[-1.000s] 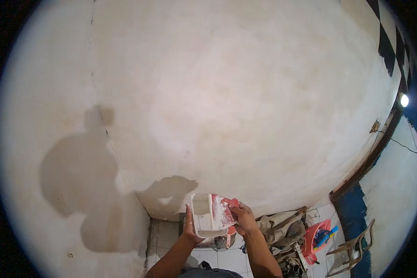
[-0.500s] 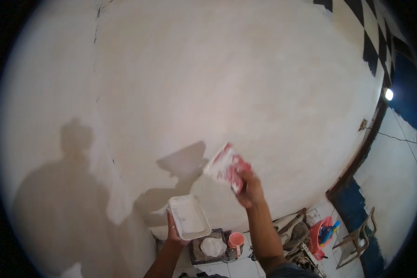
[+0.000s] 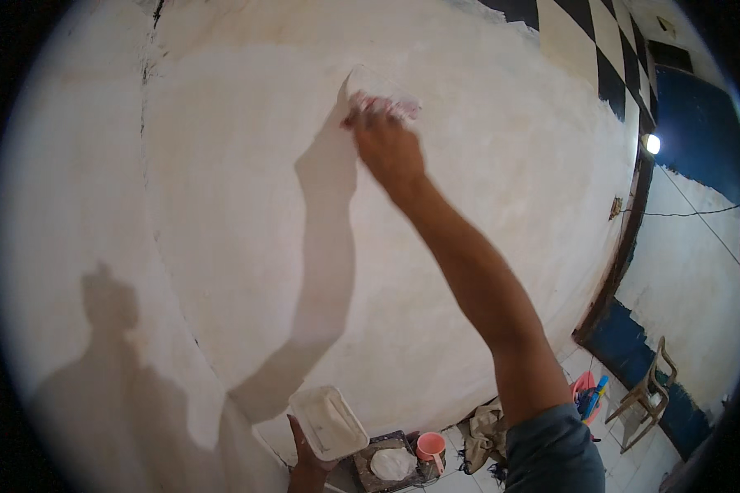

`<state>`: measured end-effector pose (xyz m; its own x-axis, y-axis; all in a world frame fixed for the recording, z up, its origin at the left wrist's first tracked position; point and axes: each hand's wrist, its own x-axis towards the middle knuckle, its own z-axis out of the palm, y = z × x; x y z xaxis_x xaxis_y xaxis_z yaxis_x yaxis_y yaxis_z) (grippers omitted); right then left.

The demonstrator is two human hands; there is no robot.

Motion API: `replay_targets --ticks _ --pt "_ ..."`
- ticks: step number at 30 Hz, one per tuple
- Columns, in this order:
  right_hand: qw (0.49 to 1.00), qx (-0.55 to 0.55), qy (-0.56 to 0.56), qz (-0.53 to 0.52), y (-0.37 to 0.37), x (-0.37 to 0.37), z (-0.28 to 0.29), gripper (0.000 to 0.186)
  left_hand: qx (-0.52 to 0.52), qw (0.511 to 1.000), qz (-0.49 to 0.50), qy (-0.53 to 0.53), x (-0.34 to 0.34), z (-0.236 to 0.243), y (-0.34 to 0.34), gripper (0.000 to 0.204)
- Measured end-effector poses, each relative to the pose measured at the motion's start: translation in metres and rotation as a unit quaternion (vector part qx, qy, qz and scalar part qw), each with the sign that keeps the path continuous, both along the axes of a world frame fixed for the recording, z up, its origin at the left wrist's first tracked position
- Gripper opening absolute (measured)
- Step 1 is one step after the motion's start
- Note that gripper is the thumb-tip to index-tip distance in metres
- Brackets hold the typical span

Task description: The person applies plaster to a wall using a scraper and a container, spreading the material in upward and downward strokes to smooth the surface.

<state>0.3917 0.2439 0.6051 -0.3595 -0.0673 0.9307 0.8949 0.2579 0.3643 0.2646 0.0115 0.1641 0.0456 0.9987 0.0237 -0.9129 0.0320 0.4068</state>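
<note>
Red scraper (image 3: 396,105) is clasped by right hand (image 3: 389,152), its white-smeared blade set crosswise just beyond the fingers at the wall (image 3: 247,164); white tray (image 3: 329,423), well below-left, is gripped by left hand (image 3: 306,458).

A short, dark blue-grey cloth sleeve (image 3: 555,450) worn at the near right, right hand (image 3: 390,154) and left hand (image 3: 307,464) bare.

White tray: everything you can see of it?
The tray is white, shallow, rectangular, with rounded corners and a raised rim; plastic-looking. Pale, paste-like residue coats its inside. It is tilted, open side toward the camera, low in view before the wall. The left hand supports its left and lower side.
</note>
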Motion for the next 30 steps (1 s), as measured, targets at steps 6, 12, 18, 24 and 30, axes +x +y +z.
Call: replay_targets --ticks 6,12,18,24,30 --pt "0.987 -0.057 -0.118 0.097 -0.065 -0.022 -0.091 0.033 0.027 0.999 -0.012 -0.034 -0.008 -0.014 0.005 0.085" --pt "0.944 -0.176 0.245 0.131 -0.059 0.058 -0.001 0.037 0.012 1.0 -0.013 -0.014 -0.007 -0.025 0.009 0.083" --pt "0.899 -0.189 0.387 0.083 -0.03 0.05 0.038 0.025 0.024 0.995 -0.001 -0.095 -0.005 -0.023 0.01 0.071" --pt "0.944 -0.12 0.239 0.192 -0.05 -0.076 0.06 0.024 0.057 0.996 -0.009 -0.072 -0.011 -0.04 0.015 0.076" --pt "0.977 -0.154 0.068 0.13 -0.089 -0.135 0.056 0.037 0.016 0.998 -0.026 -0.056 0.0 -0.029 0.013 0.084"
